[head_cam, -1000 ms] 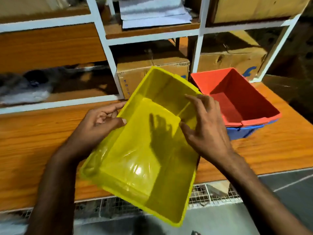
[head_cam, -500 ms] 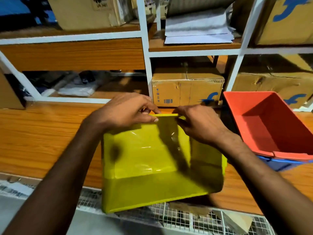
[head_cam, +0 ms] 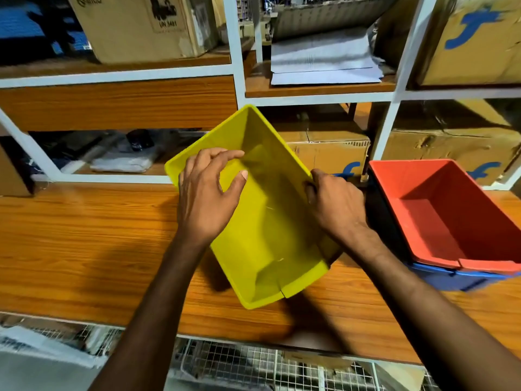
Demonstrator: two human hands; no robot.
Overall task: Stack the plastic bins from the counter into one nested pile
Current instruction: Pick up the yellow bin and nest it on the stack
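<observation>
Wooden bench (head_cam: 70,249), frame centre: yellow bin (head_cam: 267,221), side-on half a second ago, now tilts mouth-up, ready to nest into red bin (head_cam: 439,221) atop blue bin (head_cam: 456,279), right. Right hand (head_cam: 335,207) grips its right rim; left hand (head_cam: 205,198) lies loosely spread over the left rim.

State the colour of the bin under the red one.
The bin is blue; head view.
</observation>
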